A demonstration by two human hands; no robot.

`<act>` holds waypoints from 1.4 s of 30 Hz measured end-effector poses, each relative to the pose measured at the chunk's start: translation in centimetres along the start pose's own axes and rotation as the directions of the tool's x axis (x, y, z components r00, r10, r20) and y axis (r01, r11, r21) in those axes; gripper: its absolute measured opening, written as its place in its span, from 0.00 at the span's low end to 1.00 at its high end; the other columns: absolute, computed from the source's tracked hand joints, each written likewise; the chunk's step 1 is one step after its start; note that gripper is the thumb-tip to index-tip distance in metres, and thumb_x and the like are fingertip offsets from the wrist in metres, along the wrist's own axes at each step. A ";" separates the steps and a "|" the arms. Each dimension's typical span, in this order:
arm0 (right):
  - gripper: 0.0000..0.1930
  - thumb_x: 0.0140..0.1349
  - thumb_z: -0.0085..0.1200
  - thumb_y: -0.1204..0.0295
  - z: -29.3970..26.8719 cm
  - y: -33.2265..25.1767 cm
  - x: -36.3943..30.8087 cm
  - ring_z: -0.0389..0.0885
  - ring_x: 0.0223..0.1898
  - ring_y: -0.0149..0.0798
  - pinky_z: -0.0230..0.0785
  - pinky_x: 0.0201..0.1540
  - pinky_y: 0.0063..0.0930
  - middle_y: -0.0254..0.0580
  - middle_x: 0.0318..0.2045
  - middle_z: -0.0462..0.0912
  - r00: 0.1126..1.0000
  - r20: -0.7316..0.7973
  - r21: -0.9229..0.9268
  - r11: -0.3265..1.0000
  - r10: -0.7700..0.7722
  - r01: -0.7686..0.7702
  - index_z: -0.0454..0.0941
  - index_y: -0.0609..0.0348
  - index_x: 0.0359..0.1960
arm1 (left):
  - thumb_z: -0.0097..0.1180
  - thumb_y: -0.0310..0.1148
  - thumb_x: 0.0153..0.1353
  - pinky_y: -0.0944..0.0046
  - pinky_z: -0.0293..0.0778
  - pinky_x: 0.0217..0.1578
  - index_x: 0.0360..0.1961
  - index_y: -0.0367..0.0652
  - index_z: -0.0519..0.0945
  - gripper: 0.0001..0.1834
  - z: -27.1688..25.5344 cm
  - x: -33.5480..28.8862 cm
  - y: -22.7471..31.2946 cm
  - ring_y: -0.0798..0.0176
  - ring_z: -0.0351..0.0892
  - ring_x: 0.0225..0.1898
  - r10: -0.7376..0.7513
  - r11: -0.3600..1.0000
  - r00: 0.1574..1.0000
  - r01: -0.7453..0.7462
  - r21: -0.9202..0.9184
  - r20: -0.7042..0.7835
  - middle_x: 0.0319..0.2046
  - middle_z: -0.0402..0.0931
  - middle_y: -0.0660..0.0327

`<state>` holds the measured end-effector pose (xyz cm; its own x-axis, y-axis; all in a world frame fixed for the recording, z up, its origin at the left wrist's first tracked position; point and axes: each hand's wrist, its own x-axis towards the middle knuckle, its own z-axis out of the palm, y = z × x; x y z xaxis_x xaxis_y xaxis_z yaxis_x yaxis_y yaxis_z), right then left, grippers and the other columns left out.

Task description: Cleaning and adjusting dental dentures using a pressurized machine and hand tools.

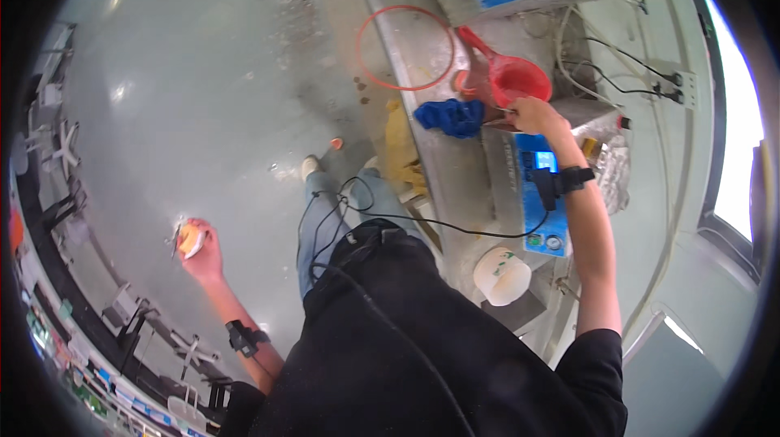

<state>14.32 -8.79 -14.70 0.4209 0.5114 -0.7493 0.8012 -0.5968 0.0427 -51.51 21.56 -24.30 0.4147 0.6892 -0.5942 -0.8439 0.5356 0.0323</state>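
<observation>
While holding the orange-and-white piece [191, 240] in curled fingers of the left hand [209, 258] above the floor [236, 120], judge as light, perhaps fragile, best gripped by the edge. Farther right, cannot tell whether grasping anything with the right hand [538, 117] by the red dipper [522, 73].

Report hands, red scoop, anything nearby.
Left hand holding orange-and-white piece. Right hand at near rim of red scoop, grip unclear. Blue cloth beside scoop; black cable strung to right wristband.
</observation>
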 end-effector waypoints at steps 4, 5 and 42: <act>0.15 0.57 0.53 0.66 0.9 0.8 0.6 0.80 0.46 0.56 0.71 0.50 0.48 0.57 0.41 0.82 0.991 -0.042 0.003 0.991 0.130 -0.130 0.81 0.57 0.44 | 0.53 0.30 0.59 0.55 0.66 0.54 0.51 0.30 0.68 0.21 0.0 0.4 -0.2 0.54 0.67 0.51 -0.045 0.998 0.999 0.045 -0.050 0.006 0.47 0.69 0.52; 0.15 0.57 0.53 0.66 1.6 1.8 0.7 0.80 0.46 0.57 0.71 0.50 0.49 0.59 0.40 0.81 0.983 -0.062 -0.001 0.985 0.172 -0.173 0.81 0.57 0.44 | 0.53 0.30 0.59 0.55 0.66 0.54 0.51 0.30 0.68 0.21 0.1 0.5 -0.9 0.54 0.67 0.51 -0.043 0.998 0.999 0.044 -0.048 0.002 0.47 0.69 0.52; 0.19 0.56 0.57 0.71 62.5 -37.1 40.1 0.82 0.34 0.44 0.74 0.41 0.37 0.44 0.32 0.83 0.979 -0.091 0.794 0.607 0.182 -0.039 0.72 0.58 0.49 | 0.46 0.41 0.68 0.58 0.72 0.52 0.60 0.39 0.69 0.23 -25.4 -0.2 9.0 0.56 0.72 0.51 0.177 0.966 0.881 -0.070 0.250 -0.439 0.47 0.73 0.53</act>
<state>-25.11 -4.71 -87.65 0.5968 0.4484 -0.6654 0.1323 -0.8729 -0.4696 -67.83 13.88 -44.28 0.0659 0.4874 -0.8707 -0.7589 0.5910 0.2734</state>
